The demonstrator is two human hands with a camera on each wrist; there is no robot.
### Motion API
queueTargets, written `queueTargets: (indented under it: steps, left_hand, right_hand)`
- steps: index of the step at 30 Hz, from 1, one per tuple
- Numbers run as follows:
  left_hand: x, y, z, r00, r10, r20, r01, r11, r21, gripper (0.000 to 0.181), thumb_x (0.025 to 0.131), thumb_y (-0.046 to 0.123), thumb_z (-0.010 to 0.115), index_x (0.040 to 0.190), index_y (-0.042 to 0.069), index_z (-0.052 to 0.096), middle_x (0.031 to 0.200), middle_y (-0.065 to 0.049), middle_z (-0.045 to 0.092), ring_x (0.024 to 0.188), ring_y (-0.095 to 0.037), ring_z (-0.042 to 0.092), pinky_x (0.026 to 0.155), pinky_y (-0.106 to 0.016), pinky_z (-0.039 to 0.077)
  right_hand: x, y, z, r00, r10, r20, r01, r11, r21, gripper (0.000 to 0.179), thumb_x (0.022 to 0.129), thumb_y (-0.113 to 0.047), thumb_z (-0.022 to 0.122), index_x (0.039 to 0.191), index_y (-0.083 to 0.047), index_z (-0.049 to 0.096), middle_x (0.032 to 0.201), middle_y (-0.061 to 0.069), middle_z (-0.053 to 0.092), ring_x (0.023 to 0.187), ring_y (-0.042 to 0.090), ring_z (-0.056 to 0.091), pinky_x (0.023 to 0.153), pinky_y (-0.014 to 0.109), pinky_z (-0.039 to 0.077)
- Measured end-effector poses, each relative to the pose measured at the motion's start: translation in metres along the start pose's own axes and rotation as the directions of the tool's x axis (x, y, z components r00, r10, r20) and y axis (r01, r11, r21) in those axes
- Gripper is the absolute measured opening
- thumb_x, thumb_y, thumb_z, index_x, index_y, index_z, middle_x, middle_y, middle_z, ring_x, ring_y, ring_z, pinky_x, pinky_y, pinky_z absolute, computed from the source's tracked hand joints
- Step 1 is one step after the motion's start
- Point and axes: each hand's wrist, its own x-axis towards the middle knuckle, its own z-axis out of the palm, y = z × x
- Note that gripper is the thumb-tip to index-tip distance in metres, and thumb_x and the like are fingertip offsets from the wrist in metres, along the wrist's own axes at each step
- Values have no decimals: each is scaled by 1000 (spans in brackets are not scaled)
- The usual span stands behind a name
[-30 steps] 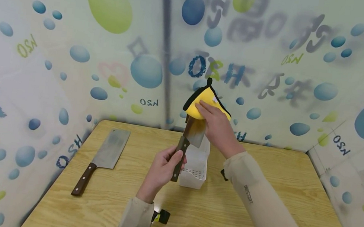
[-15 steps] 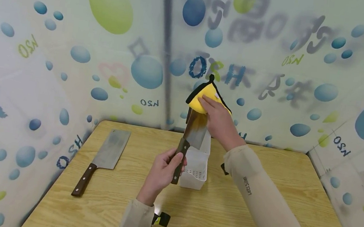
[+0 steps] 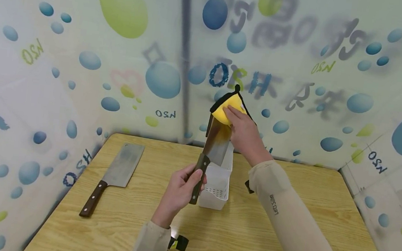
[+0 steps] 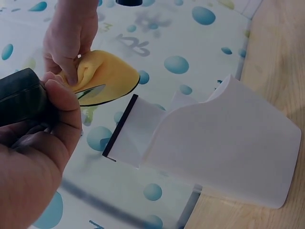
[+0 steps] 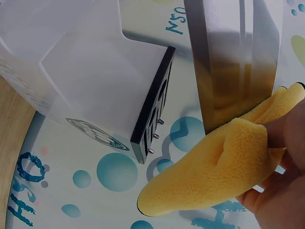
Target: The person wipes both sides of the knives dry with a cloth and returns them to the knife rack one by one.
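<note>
In the head view, my left hand [image 3: 177, 192] grips the dark riveted handle of a cleaver [image 3: 216, 152], its blade tilted up and away from me. A yellow cloth with black edging [image 3: 223, 111] is folded around the far part of that blade. My right hand [image 3: 246, 138] pinches the cloth against the metal. From the right wrist, the shiny blade [image 5: 233, 62] runs down into the fluffy cloth [image 5: 214, 167]. In the left wrist view the curled left fingers wrap the handle [image 4: 21, 95], and the cloth [image 4: 112, 78] lies beyond.
Behind the held cleaver stands a white knife holder [image 3: 213, 201] with a perforated front compartment and a black slotted top [image 5: 153, 105]. Another cleaver [image 3: 122, 166] lies flat at the left of the wooden table [image 3: 285, 234]. A patterned sheet hangs behind.
The cloth and right hand have slid a little up and right along the blade toward its far end, baring more metal. The left hand keeps its grip, nearly still.
</note>
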Motion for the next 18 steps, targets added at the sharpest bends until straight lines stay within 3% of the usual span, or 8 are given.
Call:
queueTargets:
  steps: [10,18]
  left_hand:
    - [0,1,2,999,-28,-24,28,999,-30,30,111,20,50,102,-5,65,84,-14,61,69,-14,58,64,-25,49]
    - [0,1,1,998,-53,-39,51,997,-53,29,111,20,50,106,-4,65,85,-14,61,70,-15,57,65,-26,50]
  right_hand:
    - [-9,1,6,997,65,34,-66,997,28,55,104,4,50,157,-7,42,161,14,41,144,38,43,119,49,35]
    - [-17,-3,11,1000,18,3,-18,1000,6,54,102,7,51,154,-7,47,158,16,46,139,39,49,115,49,40]
